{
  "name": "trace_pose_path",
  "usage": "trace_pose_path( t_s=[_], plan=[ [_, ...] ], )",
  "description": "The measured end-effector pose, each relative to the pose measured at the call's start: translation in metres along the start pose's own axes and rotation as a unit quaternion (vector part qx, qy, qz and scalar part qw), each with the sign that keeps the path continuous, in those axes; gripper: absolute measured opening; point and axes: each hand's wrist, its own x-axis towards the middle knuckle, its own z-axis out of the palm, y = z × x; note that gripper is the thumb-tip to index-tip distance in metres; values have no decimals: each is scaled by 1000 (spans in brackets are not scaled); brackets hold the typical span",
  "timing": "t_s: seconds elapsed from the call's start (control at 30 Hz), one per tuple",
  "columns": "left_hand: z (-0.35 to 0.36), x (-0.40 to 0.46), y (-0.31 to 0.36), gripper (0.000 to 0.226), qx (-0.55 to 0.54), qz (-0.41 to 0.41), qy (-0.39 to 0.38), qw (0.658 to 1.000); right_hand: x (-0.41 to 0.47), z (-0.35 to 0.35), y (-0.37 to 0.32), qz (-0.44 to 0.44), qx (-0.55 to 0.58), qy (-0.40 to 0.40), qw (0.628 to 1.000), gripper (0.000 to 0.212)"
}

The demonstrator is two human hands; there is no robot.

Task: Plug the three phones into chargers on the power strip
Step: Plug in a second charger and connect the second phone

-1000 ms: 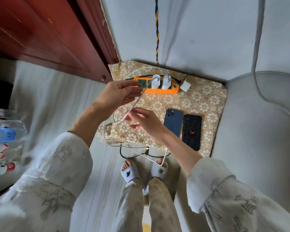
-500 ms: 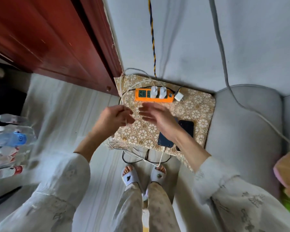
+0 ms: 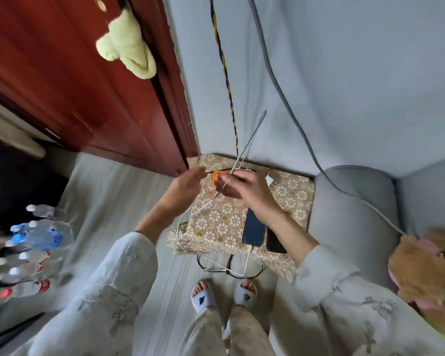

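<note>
My right hand [image 3: 244,185] pinches a white cable [image 3: 251,136], a loop of it whipping up against the wall. My left hand [image 3: 184,185] hangs beside it, blurred; its fingers look loosely spread, holding nothing I can make out. Both hover over the orange strip [image 3: 217,176] at the back of the patterned table [image 3: 290,199], hiding most of it, so I cannot tell which sockets are filled.

A blue phone [image 3: 254,228] lies near the front edge with a cable running from its bottom end over the edge; a dark phone [image 3: 274,242] lies just beside it, half under my right forearm. I see no third phone.

The risks, as I judge them: the cables tangle below the table [image 3: 226,269], so a hard pull on this one could tug another. That could drag the blue phone off the edge. My forearm could also nudge the dark phone over.
</note>
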Motion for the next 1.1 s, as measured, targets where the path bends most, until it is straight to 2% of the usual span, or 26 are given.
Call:
trace_pose_path(
  t_s=[0.07, 0.1, 0.13, 0.23, 0.3, 0.37, 0.43, 0.57, 0.63, 0.77, 0.83, 0.9, 0.97, 1.03, 1.1],
  plan=[
    [12, -15, -16, 48, 101, 2, -99, 990, -5, -8, -23, -6, 27, 8, 1000, 22],
    [19, -21, -20, 46, 117, 12, -113, 987, -6, -10, -35, -3, 47, 10, 999, 22],
    [23, -25, -21, 39, 122, 24, -97, 988, -8, -12, -45, 0, 63, 10, 998, 21],
    [20, -24, -6, 16, 158, 53, 32, 985, -13, -13, -70, -2, 99, 2, 995, 22],
    [7, -23, 14, 13, 169, 72, 85, 979, -15, -14, -78, 4, 130, 4, 991, 26],
    [-8, -24, 41, 14, 124, 101, 119, 980, -17, -15, -80, 17, 115, 3, 993, 32],
    [-23, -25, 72, 13, 74, 140, 155, 975, -22, -13, -75, 34, 50, -30, 998, 35],
    [-45, -33, 136, 13, -154, 158, 127, 967, -33, 6, -68, 8, -144, -193, 971, 46],
    [-55, -38, 162, 12, -228, 170, 93, 954, -32, 18, -75, -10, -175, -186, 967, 40],
    [-71, -37, 176, 17, -293, 162, 77, 939, -28, 16, -94, -26, -139, -86, 986, 32],
    [-71, -34, 157, 26, -236, 123, 98, 959, -29, 4, -105, -18, -97, -58, 993, 33],
    [-65, -35, 125, 31, -113, 87, 81, 986, -31, -7, -121, -23, -37, -56, 997, 37],
    [-51, -40, 94, 42, 2, 71, -8, 997, -30, -16, -142, -37, 22, -57, 997, 39],
    [-33, -47, 76, 45, 82, 77, -92, 989, -26, -22, -162, -47, 90, -56, 993, 37],
    [-20, -48, 71, 35, 92, 93, -106, 986, -24, -25, -177, -46, 115, -53, 991, 35]
  ],
)
